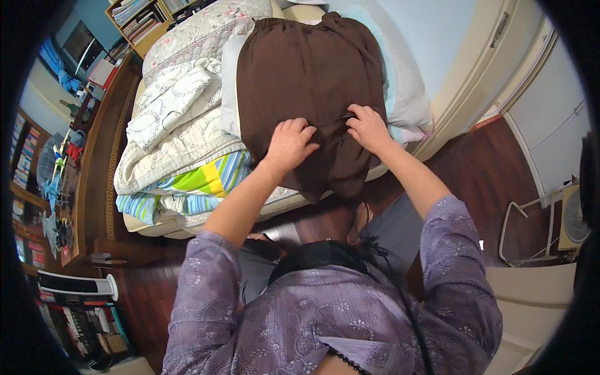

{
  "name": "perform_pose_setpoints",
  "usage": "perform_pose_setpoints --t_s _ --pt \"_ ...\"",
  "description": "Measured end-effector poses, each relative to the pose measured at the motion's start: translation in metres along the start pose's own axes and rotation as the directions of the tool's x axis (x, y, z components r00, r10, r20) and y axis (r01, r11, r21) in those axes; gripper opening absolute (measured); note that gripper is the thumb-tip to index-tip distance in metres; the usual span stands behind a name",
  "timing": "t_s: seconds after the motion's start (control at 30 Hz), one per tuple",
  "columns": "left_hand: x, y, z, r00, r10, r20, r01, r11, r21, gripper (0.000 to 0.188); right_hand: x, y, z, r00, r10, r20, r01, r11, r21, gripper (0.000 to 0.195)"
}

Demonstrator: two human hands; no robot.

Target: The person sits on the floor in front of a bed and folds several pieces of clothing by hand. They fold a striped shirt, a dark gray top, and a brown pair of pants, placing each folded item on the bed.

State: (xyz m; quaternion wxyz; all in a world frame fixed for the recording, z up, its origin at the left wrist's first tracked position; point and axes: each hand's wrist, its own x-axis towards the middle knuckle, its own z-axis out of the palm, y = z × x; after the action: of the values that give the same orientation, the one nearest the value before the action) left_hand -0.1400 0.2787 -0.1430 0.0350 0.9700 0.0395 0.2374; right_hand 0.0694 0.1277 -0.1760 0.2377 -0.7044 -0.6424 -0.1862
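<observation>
A dark brown garment (309, 70) with a gathered elastic waistband lies spread over the bed, its waist end farthest from me. The lower end hangs past the near edge of the mattress and is wrinkled. My left hand (289, 143) rests on its lower left part, fingers bent and thumb apart. On the lower right part lies my right hand (369, 129), fingers spread against the cloth. Small creases run through the fabric between both hands. Whether the fingertips pinch any cloth is hard to see.
Left of the garment lie a folded cream quilt (187, 136) and striped bright bedding (201, 180). A pale pillow (408, 84) is at the right. A carved wooden bed frame or cabinet (105, 154) runs along the left, and a fan heater (569, 220) stands far right.
</observation>
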Motion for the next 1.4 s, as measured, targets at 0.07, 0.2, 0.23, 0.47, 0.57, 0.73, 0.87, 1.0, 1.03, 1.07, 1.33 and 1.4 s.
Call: perform_pose_setpoints --t_s 0.07,0.2,0.23,0.47,0.57,0.73,0.87,1.0,1.03,1.07,1.33,1.4 --pt "-0.004 0.013 0.01 0.995 -0.055 -0.089 0.058 0.998 0.037 0.042 -0.004 0.003 0.006 0.999 0.012 -0.032 -0.012 1.0 -0.001 0.018" --pt "-0.02 0.045 0.024 0.993 0.107 -0.055 -0.102 0.991 0.085 0.048 -0.018 -0.003 -0.003 0.998 -0.045 -0.035 0.049 0.99 0.129 0.018" --pt "-0.032 0.051 0.042 0.992 0.122 -0.02 -0.12 0.991 0.053 0.051 -0.021 -0.002 -0.004 0.998 -0.055 0.031 0.052 0.993 0.107 0.021" --pt "-0.026 0.077 0.068 0.915 -0.403 0.013 0.376 0.844 -0.383 0.04 -0.007 -0.011 -0.038 0.997 -0.077 0.031 0.063 0.945 0.321 0.015" --pt "-0.014 0.067 0.063 0.866 -0.443 0.233 0.445 0.47 -0.762 0.019 0.002 -0.014 -0.062 0.986 -0.031 0.161 -0.073 0.798 0.598 0.01" --pt "-0.006 0.061 0.022 0.847 -0.278 0.453 0.435 -0.127 -0.891 0.014 0.008 -0.009 -0.075 0.911 0.077 0.405 -0.398 0.424 0.813 0.013" --pt "-0.007 0.05 0.003 0.801 -0.202 0.563 0.541 -0.158 -0.826 0.01 0.014 -0.024 -0.085 0.792 0.08 0.605 -0.587 0.368 0.721 0.013" --pt "-0.021 0.031 -0.007 0.76 -0.149 0.633 0.645 0.041 -0.763 0.012 0.014 -0.021 -0.087 0.752 0.004 0.659 -0.579 0.48 0.659 0.012" --pt "-0.024 0.027 -0.007 0.757 -0.132 0.64 0.649 0.046 -0.759 0.012 0.014 -0.023 -0.088 0.751 -0.019 0.66 -0.565 0.498 0.658 0.012" --pt "-0.027 0.024 -0.008 0.748 -0.102 0.656 0.662 0.034 -0.749 0.012 0.015 -0.026 -0.089 0.749 -0.022 0.663 -0.562 0.508 0.653 0.012" --pt "-0.036 0.014 -0.045 0.71 0.042 0.703 0.699 0.081 -0.71 0.013 0.015 -0.025 -0.103 0.701 0.037 0.712 -0.631 0.498 0.595 0.014" --pt "-0.041 0.011 -0.043 0.711 0.055 0.701 0.696 0.089 -0.712 0.013 0.015 -0.024 -0.103 0.731 0.027 0.682 -0.591 0.526 0.612 0.014"
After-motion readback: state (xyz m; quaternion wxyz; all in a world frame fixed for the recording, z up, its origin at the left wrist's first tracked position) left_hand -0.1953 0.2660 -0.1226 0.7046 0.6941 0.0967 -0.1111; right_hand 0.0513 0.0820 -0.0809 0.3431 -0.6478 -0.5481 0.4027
